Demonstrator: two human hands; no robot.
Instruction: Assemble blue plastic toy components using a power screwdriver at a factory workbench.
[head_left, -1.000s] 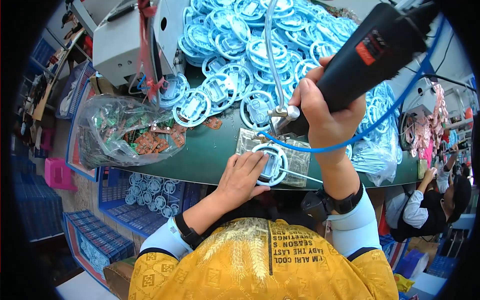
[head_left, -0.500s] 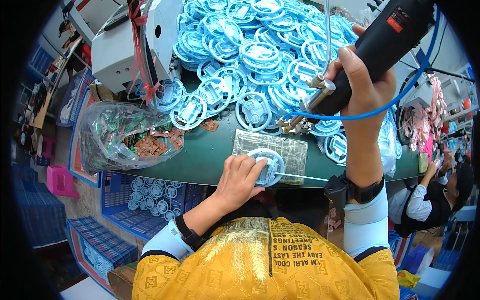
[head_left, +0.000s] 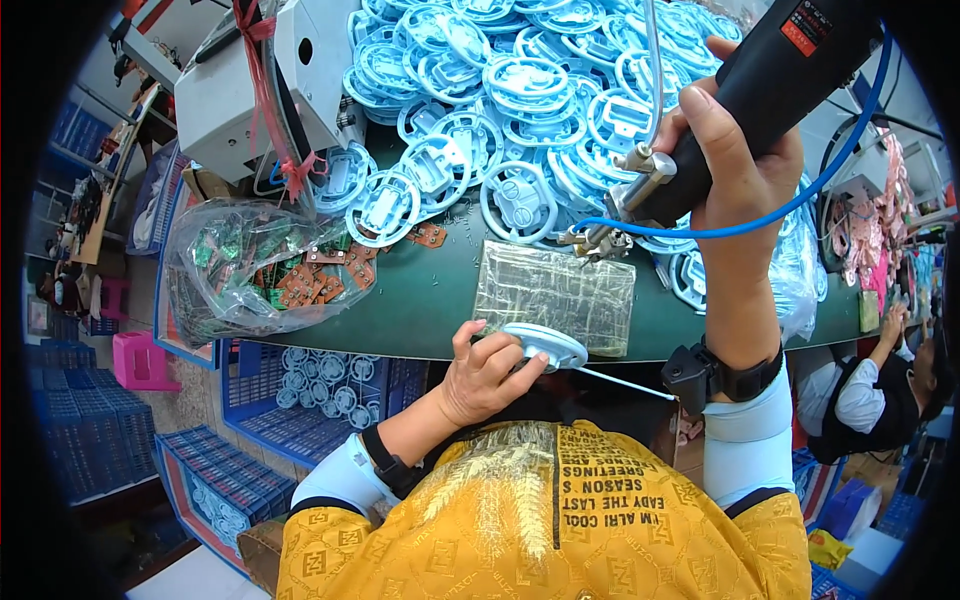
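Observation:
My left hand grips a light blue round plastic ring part, tilted nearly edge-on at the table's front edge. A thin white rod sticks out from the part toward the right. My right hand is wrapped round a black electric screwdriver held up to the right, its metal nozzle pointing down left. Below the nozzle, a flat pad wrapped in clear tape lies on the green table. A blue hose loops from the screwdriver's tip.
A big heap of light blue ring parts covers the back. At the left are a plastic bag of small circuit boards and a grey-white machine box. Blue crates stand below the edge. Another person works at far right.
My left hand has lifted the ring part off the pad, tipping it up and bringing it toward my body. My right hand still holds the screwdriver up at nearly the same place.

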